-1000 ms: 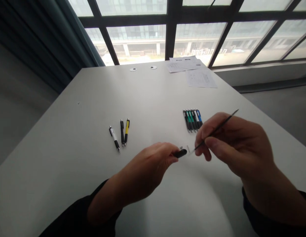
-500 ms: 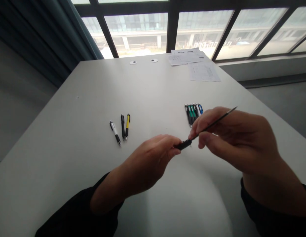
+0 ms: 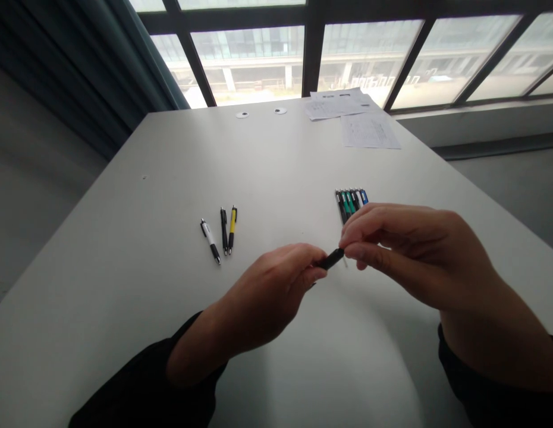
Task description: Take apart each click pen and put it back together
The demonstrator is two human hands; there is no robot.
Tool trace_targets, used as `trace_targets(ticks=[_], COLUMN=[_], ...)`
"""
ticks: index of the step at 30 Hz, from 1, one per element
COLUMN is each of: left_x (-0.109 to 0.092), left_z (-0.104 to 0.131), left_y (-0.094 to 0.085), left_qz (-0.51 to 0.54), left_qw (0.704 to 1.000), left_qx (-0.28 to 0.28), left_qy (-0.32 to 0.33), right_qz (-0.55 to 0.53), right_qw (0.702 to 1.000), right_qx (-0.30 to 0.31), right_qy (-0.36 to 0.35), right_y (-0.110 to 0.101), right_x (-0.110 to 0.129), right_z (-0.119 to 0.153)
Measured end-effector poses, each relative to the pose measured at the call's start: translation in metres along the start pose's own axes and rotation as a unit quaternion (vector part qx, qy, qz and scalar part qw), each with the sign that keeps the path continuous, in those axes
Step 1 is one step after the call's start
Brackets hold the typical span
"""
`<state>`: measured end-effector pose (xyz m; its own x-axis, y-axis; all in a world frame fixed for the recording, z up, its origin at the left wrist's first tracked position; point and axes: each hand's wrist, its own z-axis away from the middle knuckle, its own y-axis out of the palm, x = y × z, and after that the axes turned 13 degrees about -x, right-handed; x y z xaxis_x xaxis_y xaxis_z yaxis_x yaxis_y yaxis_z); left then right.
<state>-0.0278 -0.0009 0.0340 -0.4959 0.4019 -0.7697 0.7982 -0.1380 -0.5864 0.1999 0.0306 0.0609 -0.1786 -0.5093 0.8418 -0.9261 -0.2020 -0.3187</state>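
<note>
My left hand (image 3: 280, 285) pinches a short black pen part (image 3: 333, 259) between thumb and fingers, tilted up to the right. At the upper right end of that part, the thumb and fingertips of my right hand (image 3: 410, 255) are pressed together. A small thin piece shows just below the right fingertips, too small to identify. Behind my right hand lies a row of several pens (image 3: 348, 202), green, black, white and blue, its lower part hidden. To the left lie a white pen (image 3: 210, 241), a black pen (image 3: 223, 230) and a yellow pen (image 3: 232, 229).
The white table (image 3: 267, 166) reaches to the window. Printed papers (image 3: 370, 129) lie at its back right. Two white oval discs with dark spots, a left one (image 3: 242, 115) and a right one (image 3: 280, 111), are near the back edge. A curtain (image 3: 102, 65) hangs at the left.
The thin dark rod that stuck out past my right fingers has slid down into the black part and no longer shows. My right fingertips have come down to the part's end.
</note>
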Motion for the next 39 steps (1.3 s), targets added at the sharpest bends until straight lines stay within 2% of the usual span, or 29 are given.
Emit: trace_targets(ticks=[8, 13, 16, 20, 24, 26, 27, 28, 30, 31, 33, 35, 39], left_x=[0.006, 0.009, 0.011, 0.013, 0.014, 0.013, 0.013, 0.013, 0.012, 0.012, 0.013, 0.013, 0.011], left_z=[0.0, 0.0, 0.001, 0.001, -0.002, -0.003, -0.003, -0.003, -0.003, -0.003, -0.003, -0.003, -0.002], left_y=[0.004, 0.005, 0.005, 0.004, 0.005, 0.005, 0.004, 0.004, 0.003, 0.003, 0.002, 0.001, 0.001], left_qz=[-0.05, -0.071, -0.066, -0.053, -0.044, -0.04, -0.039, -0.036, -0.03, -0.025, -0.017, -0.011, -0.002], left_qw=[0.995, 0.988, 0.988, 0.989, 0.99, 0.991, 0.991, 0.991, 0.991, 0.992, 0.993, 0.993, 0.995], left_qx=[-0.073, -0.11, -0.118, -0.116, -0.125, -0.125, -0.125, -0.125, -0.125, -0.124, -0.12, -0.116, -0.102], left_qy=[0.047, 0.078, 0.081, 0.073, 0.053, 0.039, 0.035, 0.033, 0.029, 0.027, 0.017, 0.006, -0.002], right_qz=[0.069, 0.171, 0.175, 0.129, 0.111, 0.188, 0.253, 0.334, 0.461, 0.47, 0.477, 0.472, 0.445], right_qw=[0.997, 0.984, 0.983, 0.99, 0.991, 0.977, 0.96, 0.929, 0.836, 0.818, 0.803, 0.801, 0.815], right_qx=[-0.033, -0.044, -0.033, -0.054, -0.052, -0.021, 0.014, 0.052, 0.187, 0.217, 0.244, 0.258, 0.28], right_qy=[0.007, -0.033, -0.044, -0.019, 0.053, 0.095, 0.118, 0.148, 0.231, 0.249, 0.261, 0.261, 0.244], right_y=[0.004, 0.007, 0.008, 0.006, -0.004, -0.007, -0.007, -0.005, 0.0, 0.004, 0.01, 0.013, 0.012], right_x=[-0.003, -0.004, -0.005, -0.007, -0.012, -0.022, -0.03, -0.039, -0.06, -0.071, -0.09, -0.102, -0.104], right_z=[0.0, -0.002, -0.002, -0.001, -0.005, -0.009, -0.011, -0.013, -0.016, -0.016, -0.014, -0.012, -0.009])
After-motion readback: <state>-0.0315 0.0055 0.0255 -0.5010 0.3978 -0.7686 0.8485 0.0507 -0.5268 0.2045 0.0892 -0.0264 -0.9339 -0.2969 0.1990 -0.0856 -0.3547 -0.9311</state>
